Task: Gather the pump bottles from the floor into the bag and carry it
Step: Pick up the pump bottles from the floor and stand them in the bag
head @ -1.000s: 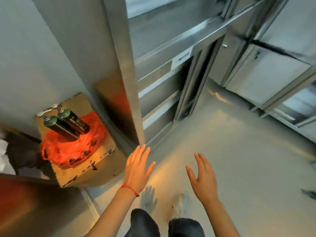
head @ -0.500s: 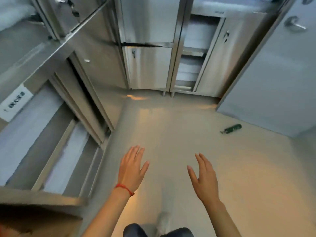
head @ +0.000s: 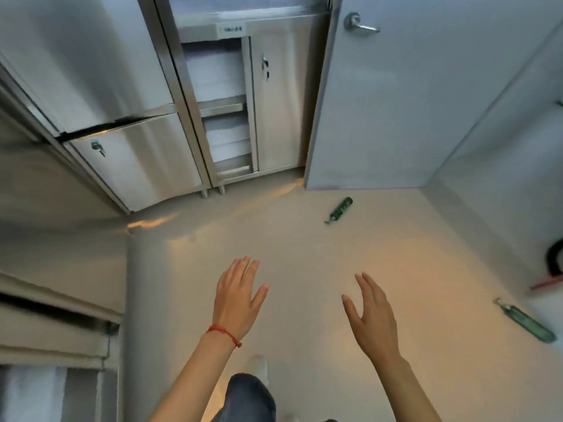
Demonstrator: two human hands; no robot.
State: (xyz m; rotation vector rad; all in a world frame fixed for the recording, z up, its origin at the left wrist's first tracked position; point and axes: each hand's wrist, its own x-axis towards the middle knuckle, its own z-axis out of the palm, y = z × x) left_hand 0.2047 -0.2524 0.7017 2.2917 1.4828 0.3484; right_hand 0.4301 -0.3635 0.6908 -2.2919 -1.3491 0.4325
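Note:
Two dark green pump bottles lie on their sides on the pale floor. One bottle (head: 340,209) rests near the foot of the grey door, ahead and right of my hands. The second bottle (head: 527,321) lies at the right edge, close to the wall. My left hand (head: 237,296), with a red string at the wrist, is held out over the floor with spread fingers and holds nothing. My right hand (head: 370,315) is likewise open and empty. Both hands are far from either bottle. The red bag is out of view.
Steel cabinets (head: 137,153) line the left and far side, one with an open compartment (head: 222,111). A grey door (head: 380,102) with a lever handle stands ahead right. A black hose and red object (head: 553,269) sit by the right wall. My leg and shoe show below.
My view has swung right, away from the red bag with two bottles on the cardboard box. The floor bottles have come into view; the second one appeared at the right edge. Both hands stay open.

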